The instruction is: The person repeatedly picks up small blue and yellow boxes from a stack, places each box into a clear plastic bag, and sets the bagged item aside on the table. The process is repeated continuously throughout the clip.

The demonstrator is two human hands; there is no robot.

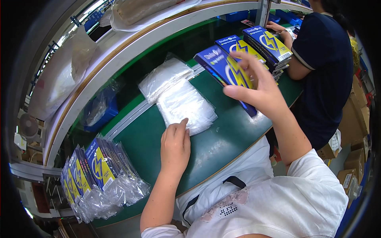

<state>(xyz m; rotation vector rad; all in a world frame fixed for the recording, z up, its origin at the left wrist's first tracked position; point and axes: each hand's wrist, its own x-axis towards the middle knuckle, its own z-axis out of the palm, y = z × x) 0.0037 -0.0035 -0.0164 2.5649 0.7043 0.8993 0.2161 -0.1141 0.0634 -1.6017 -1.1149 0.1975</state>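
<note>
My left hand (175, 142) lies palm down at the near edge of a stack of clear plastic bags (184, 104), its index finger stretched out on the top bag. A second pile of clear bags (168, 75) lies behind, partly overlapped. Over a blue and yellow battery box (214, 59), my right hand (264, 89) hovers with thumb and fingers spread. Its fingers are smeared by motion, and whether they touch the box I cannot make out. Further back right stand a stack of like boxes (238, 44) and a taller one (270, 41).
Several bagged boxes (99, 166) stand in rows at the left of the green table (206, 158). A blue bin (101, 115) sits under the white shelf (99, 51). At the right, a co-worker in a dark shirt (327, 43) works close by, with cardboard cartons (351, 178) behind.
</note>
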